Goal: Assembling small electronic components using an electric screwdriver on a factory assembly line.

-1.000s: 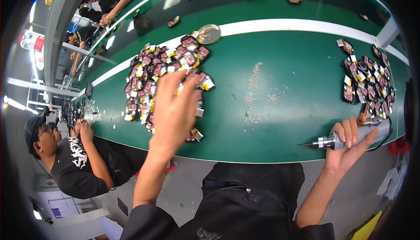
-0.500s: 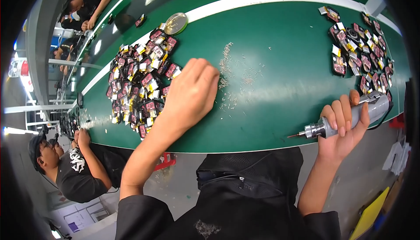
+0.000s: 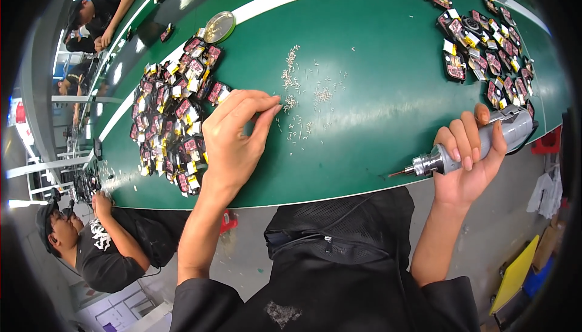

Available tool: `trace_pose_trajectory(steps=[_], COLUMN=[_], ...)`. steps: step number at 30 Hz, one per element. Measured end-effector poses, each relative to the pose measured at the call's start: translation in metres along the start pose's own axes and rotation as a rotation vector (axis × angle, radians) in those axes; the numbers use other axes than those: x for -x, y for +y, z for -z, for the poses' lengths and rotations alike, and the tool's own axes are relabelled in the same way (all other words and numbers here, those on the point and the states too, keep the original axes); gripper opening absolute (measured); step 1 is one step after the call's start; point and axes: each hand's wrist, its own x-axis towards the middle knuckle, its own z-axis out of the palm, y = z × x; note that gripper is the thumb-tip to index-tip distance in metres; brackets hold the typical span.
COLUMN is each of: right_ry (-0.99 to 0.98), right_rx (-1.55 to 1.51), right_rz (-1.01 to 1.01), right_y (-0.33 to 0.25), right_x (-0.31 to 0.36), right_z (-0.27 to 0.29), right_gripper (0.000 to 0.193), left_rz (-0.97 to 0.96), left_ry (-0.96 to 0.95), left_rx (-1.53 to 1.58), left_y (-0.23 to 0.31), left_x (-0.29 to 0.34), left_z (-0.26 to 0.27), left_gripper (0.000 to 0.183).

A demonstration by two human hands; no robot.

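My left hand (image 3: 237,132) hovers over the bench with thumb and forefinger pinched together. Whatever sits between those fingertips is too small to make out. Just beside them lies a loose scatter of tiny screws (image 3: 290,99). A dense heap of small black electronic units (image 3: 163,120), with pinkish boards, white tags and yellow tape, lies to the left of this hand. My right hand (image 3: 467,156) is wrapped round a grey electric screwdriver (image 3: 512,129). Its thin bit points left, near the front edge of the bench.
More of the same units (image 3: 488,59) lie on the right of the green bench (image 3: 376,108). A round clear dish (image 3: 220,27) stands behind the left heap. One co-worker (image 3: 103,241) sits at left, others farther back. A yellow panel (image 3: 515,274) leans at lower right.
My left hand has moved slightly left and turned, so its thumb and forefinger pinch now shows. The right hand keeps its hold on the electric screwdriver. The whole view has shifted a little.
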Motion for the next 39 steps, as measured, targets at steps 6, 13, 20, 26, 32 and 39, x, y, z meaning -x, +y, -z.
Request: trace_pose_trajectory(steps=[6,13,20,26,32,39], right_ry=[0.034,-0.097,-0.092,-0.109,-0.159,-0.125], right_rx=[0.002,-0.088,-0.036,0.019,0.059,0.145], right_rz=[0.001,0.084,0.118,0.12,0.17,0.125], right_y=[0.007,0.025,0.032,0.041,0.04,0.04], right_x=[0.006,0.008,0.013,0.014,0.019,0.012], right_z=[-0.01,-0.053,-0.064,-0.062,-0.06,-0.056], right_gripper=[0.018,0.011,0.01,0.011,0.016,0.016], left_rz=[0.038,0.311,0.437,0.45,0.335,0.213], left_ry=[0.032,-0.037,-0.031,-0.044,0.009,-0.008], left_rx=[0.182,0.802,1.105,1.084,0.857,0.701], left_y=[0.031,0.072,0.08,0.08,0.085,0.081], left_x=[0.015,0.039,0.046,0.049,0.051,0.044], left_z=[-0.007,-0.015,-0.021,-0.02,-0.026,-0.031], left_gripper=[0.016,0.008,0.006,0.007,0.001,0.009])
